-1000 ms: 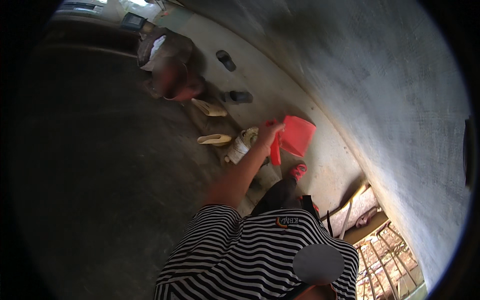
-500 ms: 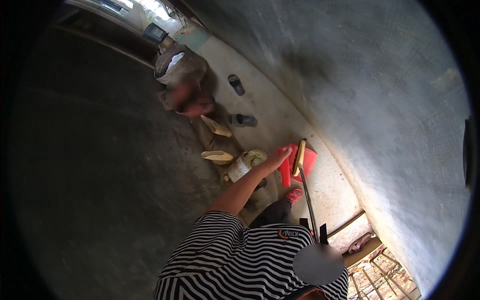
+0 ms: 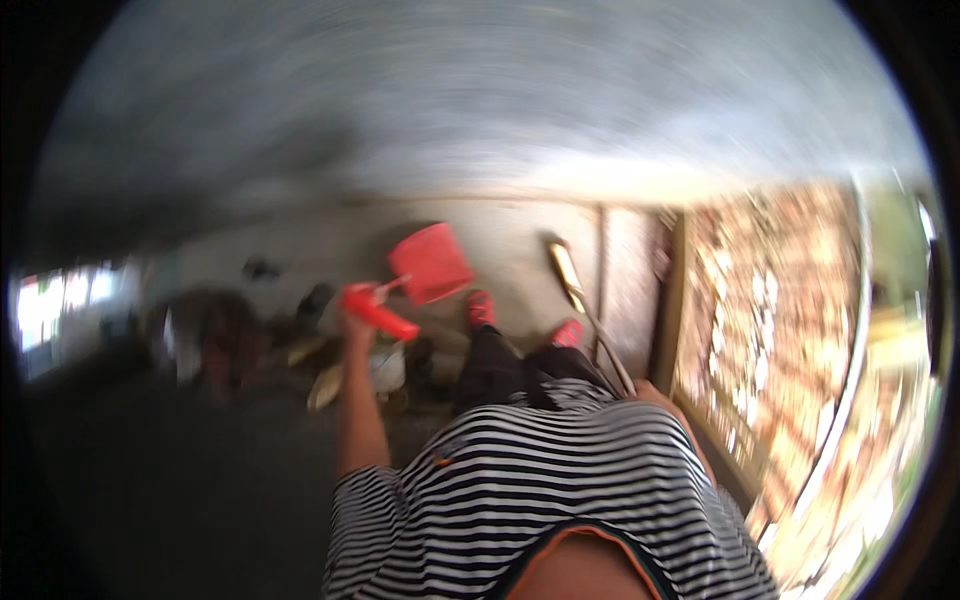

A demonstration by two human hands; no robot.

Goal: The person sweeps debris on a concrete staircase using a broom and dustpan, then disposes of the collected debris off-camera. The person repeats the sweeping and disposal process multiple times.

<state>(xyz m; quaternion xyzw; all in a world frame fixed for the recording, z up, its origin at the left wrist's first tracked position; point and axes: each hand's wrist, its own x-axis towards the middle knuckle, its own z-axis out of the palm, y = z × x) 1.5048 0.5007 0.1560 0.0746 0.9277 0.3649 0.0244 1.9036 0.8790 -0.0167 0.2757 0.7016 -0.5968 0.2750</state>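
My left hand (image 3: 356,304) is closed round the handle of a red dustpan (image 3: 434,262), whose pan is held out to the front left of my feet. My right hand (image 3: 652,394), at my right side, grips the thin dark stick of a long-handled brush (image 3: 566,270). Its pale yellowish head is low in front of my right shoe, near the doorway. Motion blur smears the fingers of both hands and the brush's bristles.
A grey wall (image 3: 480,110) runs across the far side. To the right is a wooden door frame (image 3: 672,310), with bright ground covered in brown litter (image 3: 780,300) beyond. A pale container (image 3: 388,370) and blurred bundles (image 3: 215,335) stand at left. I wear red shoes (image 3: 480,308).
My view has swung round to the right, toward the doorway. The dustpan and brush, together before, are now apart: the dustpan at left, the brush head at right.
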